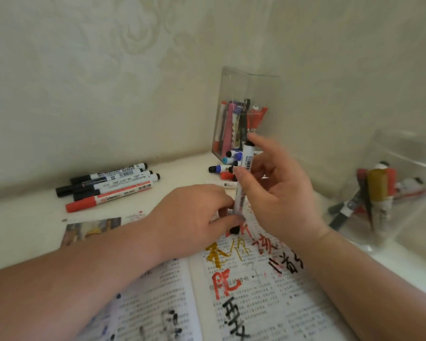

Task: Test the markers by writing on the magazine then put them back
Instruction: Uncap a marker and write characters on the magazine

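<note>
A white marker (244, 175) with a black end stands nearly upright over the open magazine (256, 291). My left hand (192, 217) pinches its lower end, close to the page. My right hand (278, 193) holds the upper barrel between thumb and palm, with the fingers spread and the index finger raised near the top. The magazine's right page carries red, gold and black handwritten characters. Several markers (108, 185), black and red capped, lie side by side on the desk at the left.
A clear box (246, 114) with markers stands in the corner against the wall; several small markers (224, 166) lie at its foot. A clear jar (384, 193) of markers stands at the right. Wallpapered walls bound the white desk at the back and right.
</note>
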A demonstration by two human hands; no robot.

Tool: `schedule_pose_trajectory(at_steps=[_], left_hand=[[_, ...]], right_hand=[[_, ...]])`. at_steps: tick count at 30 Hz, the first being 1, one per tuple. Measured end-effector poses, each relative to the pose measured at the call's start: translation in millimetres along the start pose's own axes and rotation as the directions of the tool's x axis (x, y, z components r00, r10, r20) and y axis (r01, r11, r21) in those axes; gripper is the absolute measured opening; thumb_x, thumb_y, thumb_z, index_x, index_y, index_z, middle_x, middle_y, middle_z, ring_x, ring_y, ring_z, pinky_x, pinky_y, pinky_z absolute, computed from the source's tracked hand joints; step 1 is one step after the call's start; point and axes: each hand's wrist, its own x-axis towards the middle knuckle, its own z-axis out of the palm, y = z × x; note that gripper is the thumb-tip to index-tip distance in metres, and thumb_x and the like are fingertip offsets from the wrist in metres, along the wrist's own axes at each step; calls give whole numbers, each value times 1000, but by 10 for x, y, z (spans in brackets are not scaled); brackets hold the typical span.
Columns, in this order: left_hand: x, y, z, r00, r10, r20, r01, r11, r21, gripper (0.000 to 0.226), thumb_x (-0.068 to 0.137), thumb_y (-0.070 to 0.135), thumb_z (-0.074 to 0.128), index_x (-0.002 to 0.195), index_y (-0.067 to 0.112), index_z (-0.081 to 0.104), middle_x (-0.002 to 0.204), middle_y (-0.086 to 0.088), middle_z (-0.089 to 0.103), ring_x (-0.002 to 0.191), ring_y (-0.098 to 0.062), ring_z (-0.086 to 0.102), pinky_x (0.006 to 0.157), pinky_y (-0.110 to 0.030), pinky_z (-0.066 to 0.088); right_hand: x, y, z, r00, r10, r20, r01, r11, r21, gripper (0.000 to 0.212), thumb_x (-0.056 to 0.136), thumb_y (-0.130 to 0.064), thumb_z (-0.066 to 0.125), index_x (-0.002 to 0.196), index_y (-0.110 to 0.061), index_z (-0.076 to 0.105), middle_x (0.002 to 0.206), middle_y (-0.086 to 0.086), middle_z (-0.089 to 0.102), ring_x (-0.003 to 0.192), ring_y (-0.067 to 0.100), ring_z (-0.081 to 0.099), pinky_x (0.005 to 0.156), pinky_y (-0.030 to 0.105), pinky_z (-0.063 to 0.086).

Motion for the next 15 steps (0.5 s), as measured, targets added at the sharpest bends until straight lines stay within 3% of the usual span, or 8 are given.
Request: schedule_pose_trajectory(at_steps=[3, 9, 11, 15], left_hand=[[28, 66, 8, 990, 32, -135, -24, 998, 59, 46, 93, 66, 32, 77, 31, 56, 74, 13, 56, 68, -7, 54, 62, -35, 49], [-56, 40, -7, 977, 96, -191, -86, 994, 62, 23, 97, 55, 42, 101, 42, 61, 79, 24, 56, 62, 10, 45, 57, -14, 30], [-57, 66, -8, 967, 137, -213, -123, 989, 78, 19, 97, 45, 42, 100, 41, 61, 78, 25, 56, 62, 7, 47, 55, -10, 30], [-61, 126, 15, 959, 164, -231, -142, 984, 107, 30, 98, 42, 34, 93, 37, 63, 81, 22, 64, 65, -3, 59, 55, -25, 49]], right_hand=[[16, -38, -29, 1000, 11, 6, -11, 999, -46, 48, 92, -15, 73, 130, -39, 54, 80, 0, 65, 67, 16, 64, 66, 36, 58], [121, -192, -152, 997, 45, 65, -40, 996, -81, 33, 91, -12, 73, 113, -34, 63, 70, -17, 59, 63, 3, 55, 62, 24, 51], [143, -295, -204, 998, 45, 52, -41, 996, -80, 29, 92, -8, 72, 108, -30, 63, 65, -20, 55, 61, 1, 54, 61, 17, 47], [218, -644, -451, 999, -31, -33, 26, 986, -165, 24, 92, -10, 72, 105, -28, 63, 73, -4, 61, 67, 12, 58, 64, 35, 54]])
